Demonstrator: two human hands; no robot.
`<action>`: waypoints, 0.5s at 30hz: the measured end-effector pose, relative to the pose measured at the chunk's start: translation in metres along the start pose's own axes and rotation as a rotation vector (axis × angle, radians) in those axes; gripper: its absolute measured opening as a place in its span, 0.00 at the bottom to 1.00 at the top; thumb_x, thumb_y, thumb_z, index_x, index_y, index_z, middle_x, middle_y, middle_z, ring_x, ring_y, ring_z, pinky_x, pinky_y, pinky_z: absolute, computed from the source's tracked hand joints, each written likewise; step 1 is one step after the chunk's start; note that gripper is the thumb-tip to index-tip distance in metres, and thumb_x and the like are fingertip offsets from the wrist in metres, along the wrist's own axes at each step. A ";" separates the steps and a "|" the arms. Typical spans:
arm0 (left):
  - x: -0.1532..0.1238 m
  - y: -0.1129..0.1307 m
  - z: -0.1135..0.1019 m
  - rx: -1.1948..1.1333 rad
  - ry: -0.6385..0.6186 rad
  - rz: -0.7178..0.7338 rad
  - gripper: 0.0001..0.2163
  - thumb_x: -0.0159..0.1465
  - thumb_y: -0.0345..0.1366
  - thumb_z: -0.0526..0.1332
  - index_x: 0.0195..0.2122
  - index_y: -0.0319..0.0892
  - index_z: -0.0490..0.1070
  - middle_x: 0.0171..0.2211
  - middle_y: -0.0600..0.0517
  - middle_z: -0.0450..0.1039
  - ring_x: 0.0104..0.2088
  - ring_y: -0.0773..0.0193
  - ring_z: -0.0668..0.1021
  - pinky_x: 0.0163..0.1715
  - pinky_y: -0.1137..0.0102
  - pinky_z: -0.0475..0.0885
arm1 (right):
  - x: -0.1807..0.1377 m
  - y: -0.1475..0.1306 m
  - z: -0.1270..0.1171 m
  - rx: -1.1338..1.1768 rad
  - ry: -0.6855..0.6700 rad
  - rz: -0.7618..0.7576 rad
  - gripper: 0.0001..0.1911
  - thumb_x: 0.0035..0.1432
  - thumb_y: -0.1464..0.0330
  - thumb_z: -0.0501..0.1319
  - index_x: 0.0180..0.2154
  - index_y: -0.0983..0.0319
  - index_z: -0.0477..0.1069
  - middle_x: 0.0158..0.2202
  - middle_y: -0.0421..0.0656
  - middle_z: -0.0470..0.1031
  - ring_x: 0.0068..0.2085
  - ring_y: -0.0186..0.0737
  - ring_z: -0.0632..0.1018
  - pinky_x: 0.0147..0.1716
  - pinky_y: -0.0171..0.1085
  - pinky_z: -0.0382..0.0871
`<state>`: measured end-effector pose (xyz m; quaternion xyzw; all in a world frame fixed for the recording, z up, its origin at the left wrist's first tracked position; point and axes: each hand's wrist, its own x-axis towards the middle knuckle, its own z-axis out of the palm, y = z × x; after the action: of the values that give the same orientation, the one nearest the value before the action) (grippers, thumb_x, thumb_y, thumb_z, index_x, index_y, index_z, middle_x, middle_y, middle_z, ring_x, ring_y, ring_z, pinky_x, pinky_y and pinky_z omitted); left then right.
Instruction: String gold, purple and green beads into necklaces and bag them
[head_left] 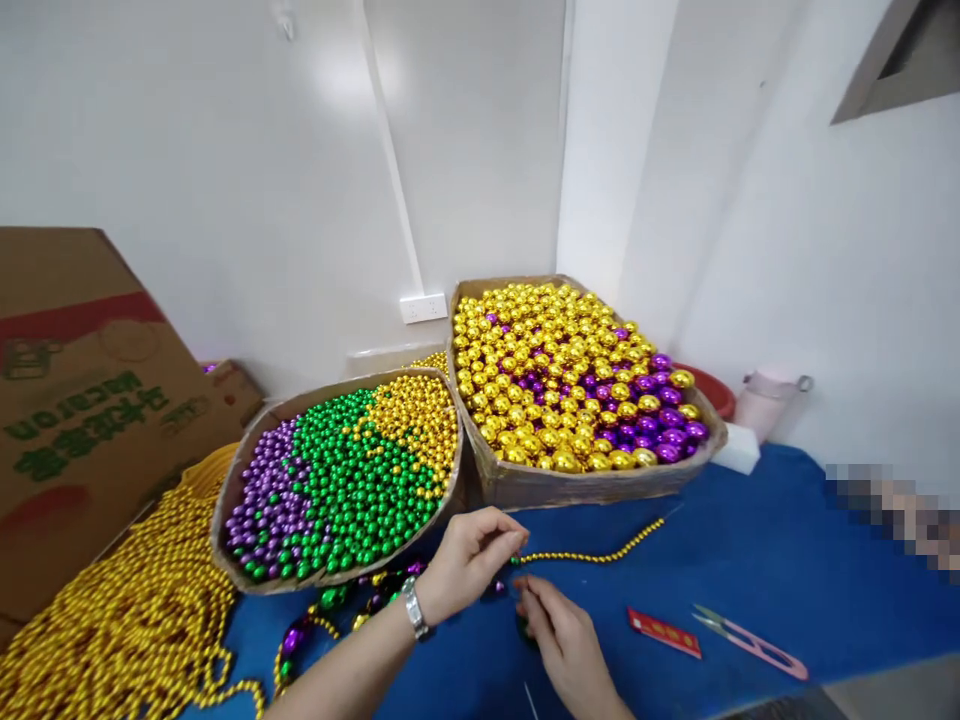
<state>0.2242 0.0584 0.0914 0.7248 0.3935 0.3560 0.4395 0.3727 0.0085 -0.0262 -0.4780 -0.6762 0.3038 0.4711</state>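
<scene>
Blue showed across the counter [750,560], where the smaller box [219,530] of purple, green and gold beads was my landmark. Right of it, the gold bead string [600,556] lay with a green bead [515,562] at its left end. I saw the left hand [476,560] just off the box's front right side and the right hand [562,640] farther right of it; the hands were apart, fingertips close together beside that green bead. Both had curled fingers, but I could not tell whether either pinched a thread. Just behind and right of the smaller box, the larger box [585,490] of gold and purple beads blocked the back. Heaped gold strands [142,600] crowded its left, before a printed carton [82,400] my view cut off. Well to its right lay a red packet [664,633] and pink snips [754,642]. In front of it, the left forearm [352,655] partly hid a large-bead strand [294,638]. Pixelation masked something far to its right.
</scene>
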 end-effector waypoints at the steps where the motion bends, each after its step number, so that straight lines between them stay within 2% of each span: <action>1: 0.009 0.005 0.001 -0.015 -0.039 0.006 0.14 0.62 0.43 0.57 0.34 0.36 0.74 0.29 0.47 0.75 0.30 0.65 0.75 0.31 0.74 0.68 | 0.001 0.003 0.000 0.035 0.009 0.033 0.17 0.65 0.62 0.48 0.46 0.60 0.70 0.29 0.42 0.76 0.28 0.35 0.78 0.29 0.29 0.72; 4: 0.044 0.020 0.002 -0.039 -0.159 0.041 0.15 0.62 0.43 0.57 0.34 0.35 0.74 0.29 0.48 0.75 0.30 0.65 0.74 0.30 0.74 0.68 | 0.002 0.014 -0.006 0.090 0.058 0.103 0.18 0.65 0.60 0.48 0.43 0.61 0.72 0.25 0.41 0.74 0.25 0.35 0.76 0.26 0.28 0.70; 6: 0.077 0.031 0.002 0.011 -0.156 0.108 0.16 0.63 0.44 0.54 0.33 0.36 0.73 0.28 0.49 0.74 0.29 0.67 0.74 0.29 0.74 0.68 | 0.001 0.020 -0.012 0.115 0.086 0.126 0.19 0.64 0.58 0.49 0.41 0.61 0.72 0.24 0.41 0.74 0.25 0.35 0.75 0.26 0.28 0.69; 9: 0.138 0.043 0.014 0.251 -0.117 0.278 0.14 0.65 0.40 0.51 0.33 0.38 0.73 0.28 0.50 0.74 0.29 0.67 0.74 0.30 0.73 0.67 | -0.001 0.024 -0.018 0.148 0.116 0.167 0.21 0.63 0.54 0.49 0.39 0.61 0.73 0.22 0.41 0.73 0.24 0.35 0.75 0.26 0.28 0.69; 12: 0.195 0.045 0.049 0.550 -0.244 0.385 0.10 0.62 0.34 0.53 0.36 0.39 0.74 0.33 0.50 0.76 0.33 0.64 0.75 0.36 0.71 0.68 | -0.003 0.029 -0.017 0.165 0.142 0.226 0.24 0.62 0.51 0.48 0.38 0.61 0.74 0.20 0.41 0.72 0.23 0.35 0.74 0.25 0.28 0.69; 15: 0.234 0.041 0.099 0.667 -0.377 0.388 0.09 0.59 0.33 0.57 0.39 0.41 0.74 0.34 0.49 0.76 0.36 0.59 0.76 0.39 0.67 0.69 | -0.007 0.038 -0.010 0.171 0.191 0.237 0.26 0.60 0.48 0.48 0.34 0.60 0.75 0.17 0.39 0.69 0.19 0.34 0.73 0.22 0.28 0.69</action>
<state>0.4225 0.2171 0.1332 0.9402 0.2562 0.1467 0.1699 0.3958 0.0154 -0.0574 -0.5395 -0.5387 0.3668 0.5331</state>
